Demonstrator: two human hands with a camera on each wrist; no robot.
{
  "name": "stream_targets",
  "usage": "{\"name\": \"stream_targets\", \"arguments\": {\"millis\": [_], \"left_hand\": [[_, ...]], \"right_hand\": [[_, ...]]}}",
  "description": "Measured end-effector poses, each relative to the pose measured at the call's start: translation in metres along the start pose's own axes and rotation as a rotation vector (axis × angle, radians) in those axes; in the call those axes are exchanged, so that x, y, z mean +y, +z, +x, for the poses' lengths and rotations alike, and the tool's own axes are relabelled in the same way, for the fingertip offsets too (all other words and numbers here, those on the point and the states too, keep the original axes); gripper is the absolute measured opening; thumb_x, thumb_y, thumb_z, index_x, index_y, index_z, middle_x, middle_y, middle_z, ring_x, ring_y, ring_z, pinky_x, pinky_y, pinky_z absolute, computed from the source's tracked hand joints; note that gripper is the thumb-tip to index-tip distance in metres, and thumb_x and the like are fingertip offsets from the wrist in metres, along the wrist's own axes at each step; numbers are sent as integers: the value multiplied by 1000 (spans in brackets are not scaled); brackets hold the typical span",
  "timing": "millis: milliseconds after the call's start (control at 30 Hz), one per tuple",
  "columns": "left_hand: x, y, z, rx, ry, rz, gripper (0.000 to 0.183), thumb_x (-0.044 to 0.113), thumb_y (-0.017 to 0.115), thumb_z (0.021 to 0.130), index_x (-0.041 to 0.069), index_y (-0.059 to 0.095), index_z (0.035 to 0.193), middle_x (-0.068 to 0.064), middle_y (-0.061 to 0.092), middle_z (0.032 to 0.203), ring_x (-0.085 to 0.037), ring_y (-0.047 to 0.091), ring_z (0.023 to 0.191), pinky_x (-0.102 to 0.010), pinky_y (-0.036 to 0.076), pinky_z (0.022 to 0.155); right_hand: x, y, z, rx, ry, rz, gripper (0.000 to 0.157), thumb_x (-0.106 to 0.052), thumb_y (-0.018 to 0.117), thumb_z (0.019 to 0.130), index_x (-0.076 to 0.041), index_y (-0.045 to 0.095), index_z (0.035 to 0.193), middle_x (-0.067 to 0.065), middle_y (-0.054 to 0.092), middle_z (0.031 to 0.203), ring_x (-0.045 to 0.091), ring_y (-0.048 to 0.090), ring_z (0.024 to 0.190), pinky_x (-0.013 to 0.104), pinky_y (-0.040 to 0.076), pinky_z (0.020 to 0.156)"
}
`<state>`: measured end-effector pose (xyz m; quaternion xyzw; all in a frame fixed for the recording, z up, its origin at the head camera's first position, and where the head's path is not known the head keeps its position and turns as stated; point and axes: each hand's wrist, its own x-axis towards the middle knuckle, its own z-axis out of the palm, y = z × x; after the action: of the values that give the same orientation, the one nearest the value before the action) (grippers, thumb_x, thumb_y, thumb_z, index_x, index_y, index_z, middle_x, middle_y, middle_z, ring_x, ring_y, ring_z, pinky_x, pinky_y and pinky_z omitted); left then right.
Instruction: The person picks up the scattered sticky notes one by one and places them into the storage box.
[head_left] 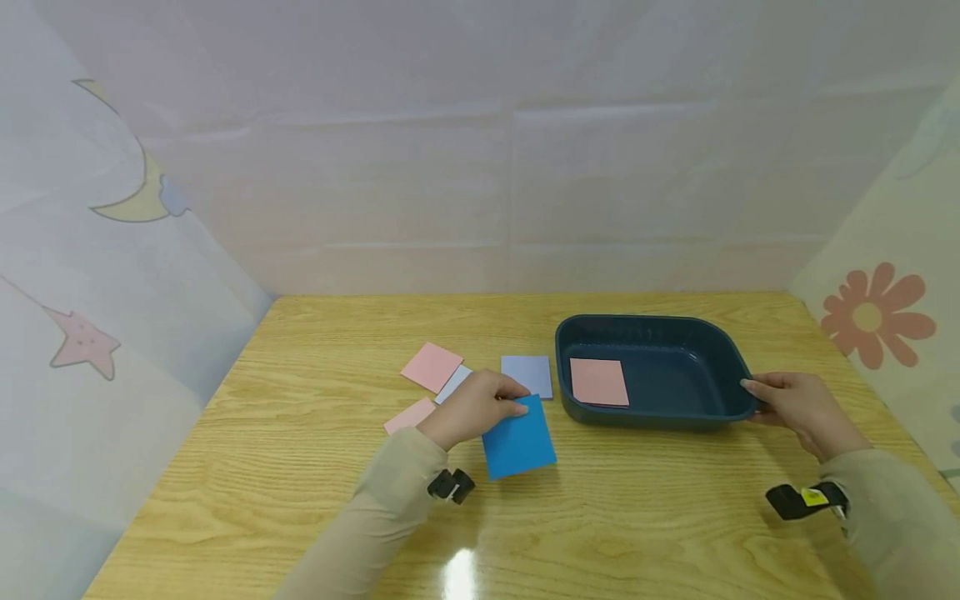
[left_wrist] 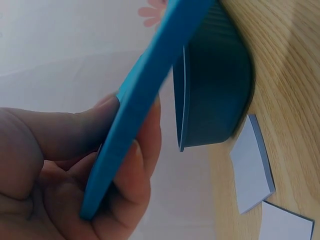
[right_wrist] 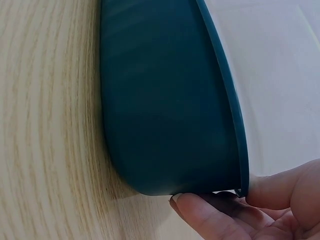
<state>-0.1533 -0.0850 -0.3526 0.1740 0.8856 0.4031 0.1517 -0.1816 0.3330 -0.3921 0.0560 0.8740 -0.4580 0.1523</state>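
Nearest you, both sleeves run off the bottom edge, and a black wrist device (head_left: pixel 452 486) juts from your left cuff. Your left hand (head_left: pixel 472 408) pinches a blue pad (head_left: pixel 520 439) above the table (head_left: pixel 637 517), thumb on one face and fingers on the other; the left wrist view cuts off its top end. Your right hand (head_left: pixel 802 408) grips the right end of a dark teal tray (head_left: pixel 675 383), thumb at the rim and fingers against the outer wall, some of them hard to make out.

Left of your left hand, a pink pad (head_left: pixel 409 415) is partly covered by your wrist. Just beyond, your hand hides part of a pale pad (head_left: pixel 453 386). Inside the tray's left end lies a salmon pad (head_left: pixel 598 382); a dark edge shows under it, but you cannot tell what that is. Between hand and tray sits a lavender pad (head_left: pixel 527 377), its near edge partly hidden. Farther left lies a rose pad (head_left: pixel 432 367), then the pale backdrop (head_left: pixel 525 167).
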Motion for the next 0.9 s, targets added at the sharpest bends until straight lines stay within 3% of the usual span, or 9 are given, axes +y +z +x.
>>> {"name": "stream_targets", "arguments": {"millis": [167, 600, 900], "left_hand": [[3, 1, 4, 10, 4, -3, 25, 9, 63, 95, 0, 69, 118, -12, 68, 114, -26, 63, 106, -30, 52, 85], [9, 3, 12, 24, -11, -36, 26, 8, 62, 95, 0, 68, 119, -13, 66, 118, -28, 61, 111, -29, 51, 87], [13, 5, 19, 20, -16, -43, 27, 9, 62, 96, 1, 68, 120, -13, 65, 120, -27, 60, 113, -30, 50, 88]], "right_hand": [[1, 1, 0, 12, -10, -10, 59, -21, 35, 107, 28, 22, 137, 39, 51, 115, 4, 66, 71, 29, 57, 71], [-1, -2, 1, -2, 5, -13, 61, -24, 37, 107, 27, 23, 138, 17, 64, 99, 8, 68, 72, 28, 56, 71], [0, -2, 2, -5, 9, -2, 59, -21, 36, 107, 27, 22, 138, 10, 66, 94, 7, 68, 72, 30, 57, 72]]}}
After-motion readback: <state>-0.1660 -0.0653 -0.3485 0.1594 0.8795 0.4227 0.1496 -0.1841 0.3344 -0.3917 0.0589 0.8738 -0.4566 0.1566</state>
